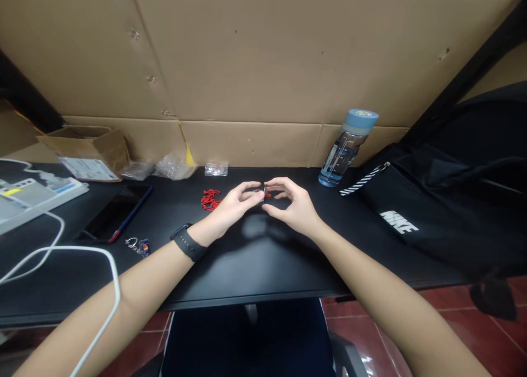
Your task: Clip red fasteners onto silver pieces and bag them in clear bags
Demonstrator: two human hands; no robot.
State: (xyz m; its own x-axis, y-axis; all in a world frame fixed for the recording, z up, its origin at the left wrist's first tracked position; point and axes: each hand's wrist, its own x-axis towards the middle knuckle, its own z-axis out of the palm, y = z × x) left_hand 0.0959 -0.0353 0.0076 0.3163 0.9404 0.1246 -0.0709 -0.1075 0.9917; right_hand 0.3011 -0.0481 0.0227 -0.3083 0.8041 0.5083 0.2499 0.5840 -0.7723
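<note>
Over the middle of the black table [263,267], my left hand [237,202] and my right hand [294,202] face each other, their fingertips nearly meeting. Between them is a small, thin, dark object [264,192] seen edge-on, too small to name. The left thumb and fingers pinch it from one side, and the right fingertips touch its other side. A bit of red shows just behind the fingers. Left of my left hand lies a tangle of red cord [209,199]. A black watch band [188,242] circles my left wrist.
Along the cardboard wall [267,64] stand an open box [88,149], clear plastic bags [175,167], a small packet [216,169] and a blue-lidded bottle [348,146]. A black bag [407,218] is right; a tablet [113,212], keyring [142,247] and white cable [113,267] are left.
</note>
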